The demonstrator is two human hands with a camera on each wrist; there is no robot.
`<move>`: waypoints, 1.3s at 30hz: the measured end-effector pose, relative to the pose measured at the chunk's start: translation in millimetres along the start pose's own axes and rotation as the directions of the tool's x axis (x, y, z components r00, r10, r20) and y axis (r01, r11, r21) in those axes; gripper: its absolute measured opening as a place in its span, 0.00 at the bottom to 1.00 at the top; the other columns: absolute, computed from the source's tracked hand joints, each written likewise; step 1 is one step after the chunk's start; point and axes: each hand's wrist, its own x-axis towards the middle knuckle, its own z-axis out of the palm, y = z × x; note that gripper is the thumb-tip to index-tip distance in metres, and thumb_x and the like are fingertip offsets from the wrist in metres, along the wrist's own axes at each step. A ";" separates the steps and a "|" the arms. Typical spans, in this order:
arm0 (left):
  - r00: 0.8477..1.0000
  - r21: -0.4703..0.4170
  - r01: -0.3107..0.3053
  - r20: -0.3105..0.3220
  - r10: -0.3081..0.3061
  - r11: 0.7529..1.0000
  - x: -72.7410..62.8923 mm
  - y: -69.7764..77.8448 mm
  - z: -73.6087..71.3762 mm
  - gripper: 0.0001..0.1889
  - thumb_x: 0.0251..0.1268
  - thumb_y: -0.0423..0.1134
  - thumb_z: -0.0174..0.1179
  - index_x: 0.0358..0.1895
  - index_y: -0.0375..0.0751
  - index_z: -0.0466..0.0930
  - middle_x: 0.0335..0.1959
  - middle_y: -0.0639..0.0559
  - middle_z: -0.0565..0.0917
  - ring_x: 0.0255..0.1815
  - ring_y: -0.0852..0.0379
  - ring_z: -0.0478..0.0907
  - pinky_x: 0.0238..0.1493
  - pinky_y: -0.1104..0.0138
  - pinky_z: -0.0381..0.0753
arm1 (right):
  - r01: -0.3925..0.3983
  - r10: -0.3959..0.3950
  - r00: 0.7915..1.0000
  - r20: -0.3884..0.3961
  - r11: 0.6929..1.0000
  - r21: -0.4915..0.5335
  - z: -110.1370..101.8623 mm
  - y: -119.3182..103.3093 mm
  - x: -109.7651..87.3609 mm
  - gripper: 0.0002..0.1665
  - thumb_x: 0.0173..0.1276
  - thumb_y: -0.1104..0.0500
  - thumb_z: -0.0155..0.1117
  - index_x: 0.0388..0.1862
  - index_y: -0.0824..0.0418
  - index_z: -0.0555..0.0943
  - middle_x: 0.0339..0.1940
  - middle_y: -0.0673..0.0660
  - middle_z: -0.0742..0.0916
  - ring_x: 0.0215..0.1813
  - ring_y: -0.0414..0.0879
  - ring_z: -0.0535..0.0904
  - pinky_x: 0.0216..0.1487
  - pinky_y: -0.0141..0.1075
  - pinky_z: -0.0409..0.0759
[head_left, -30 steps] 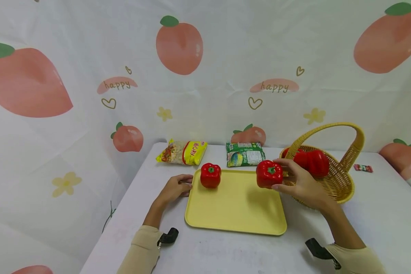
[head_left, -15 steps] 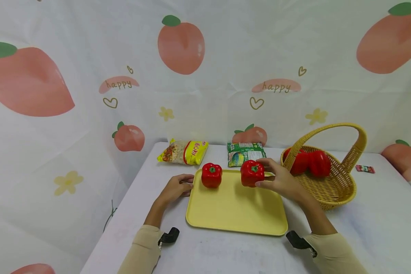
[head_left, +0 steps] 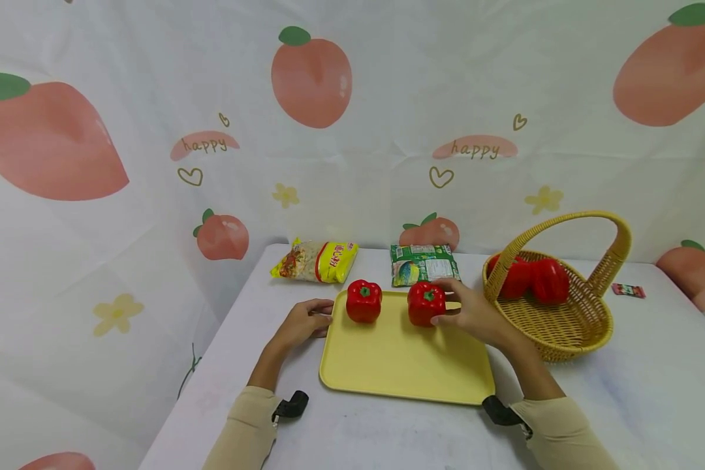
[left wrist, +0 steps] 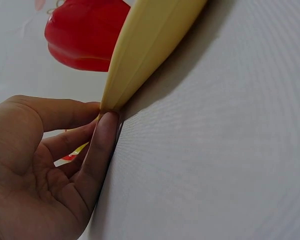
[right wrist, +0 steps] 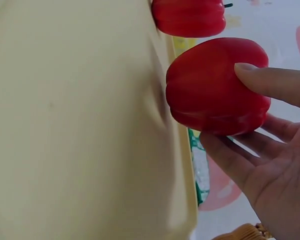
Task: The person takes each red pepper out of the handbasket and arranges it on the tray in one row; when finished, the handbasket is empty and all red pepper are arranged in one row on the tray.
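Note:
My right hand [head_left: 476,314] holds a red bell pepper [head_left: 425,304] over the far middle of a yellow tray [head_left: 399,365]. In the right wrist view the thumb lies on one side of this pepper [right wrist: 215,85] and the fingers on the other. Whether its base touches the tray is hard to tell. A second red bell pepper [head_left: 363,301] stands upright at the tray's far left corner. At the left edge my left hand [head_left: 299,323] pinches the tray's rim between thumb and fingers, close up in the left wrist view, where the tray [left wrist: 145,40] shows edge-on.
Right of the tray stands a yellow wicker basket [head_left: 564,333] with a tall handle, holding red bell peppers [head_left: 549,281]. Behind the tray lie a yellow food bag [head_left: 317,261] and a green packet [head_left: 424,264]. A small red wrapper [head_left: 628,290] lies at the far right.
My right hand has carried the bell pepper leftward from beside the basket and lowered it toward the tray. The left hand stays at the rim.

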 end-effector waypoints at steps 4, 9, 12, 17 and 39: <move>1.000 0.000 -0.001 0.002 0.001 1.000 -0.5 0.4 0.4 0.24 0.72 0.31 0.62 0.69 0.33 0.79 0.60 0.41 0.84 0.49 0.57 0.85 0.47 0.64 0.91 | -0.013 0.013 1.000 0.004 1.000 -0.004 1.5 1.5 -0.1 0.44 0.67 0.57 0.78 0.77 0.66 0.68 0.72 0.68 0.79 0.71 0.69 0.77 0.68 0.61 0.80; 1.000 -0.003 -0.006 0.004 0.006 1.000 -0.7 0.2 0.3 0.24 0.72 0.32 0.62 0.70 0.34 0.79 0.60 0.41 0.84 0.49 0.57 0.85 0.47 0.65 0.91 | -0.003 0.003 1.000 0.000 1.000 -0.004 2.3 1.3 -0.8 0.45 0.66 0.59 0.78 0.77 0.67 0.68 0.71 0.68 0.80 0.70 0.69 0.78 0.69 0.61 0.79; 1.000 -0.005 -0.007 0.005 0.007 1.000 -0.9 -0.2 -0.2 0.24 0.72 0.32 0.62 0.70 0.34 0.79 0.60 0.41 0.84 0.49 0.58 0.85 0.47 0.65 0.90 | 0.003 -0.003 1.000 0.003 1.000 -0.002 2.7 1.2 -0.8 0.45 0.66 0.59 0.78 0.77 0.67 0.67 0.72 0.68 0.79 0.71 0.69 0.77 0.69 0.62 0.78; 1.000 -0.007 -0.008 0.005 0.008 1.000 -1.3 0.0 -0.1 0.24 0.72 0.32 0.62 0.70 0.34 0.79 0.60 0.41 0.84 0.49 0.58 0.85 0.46 0.65 0.90 | 0.009 -0.009 1.000 0.009 1.000 -0.008 3.4 1.3 -0.7 0.45 0.67 0.58 0.78 0.78 0.66 0.66 0.72 0.68 0.79 0.71 0.68 0.77 0.70 0.62 0.78; 1.000 -0.006 -0.007 0.007 0.007 1.000 -0.6 0.2 0.2 0.24 0.72 0.32 0.62 0.70 0.33 0.79 0.61 0.41 0.84 0.51 0.56 0.85 0.48 0.64 0.91 | 0.014 -0.013 1.000 0.011 0.999 -0.047 3.3 -1.2 0.8 0.46 0.68 0.54 0.78 0.78 0.65 0.67 0.69 0.67 0.81 0.70 0.68 0.77 0.68 0.62 0.79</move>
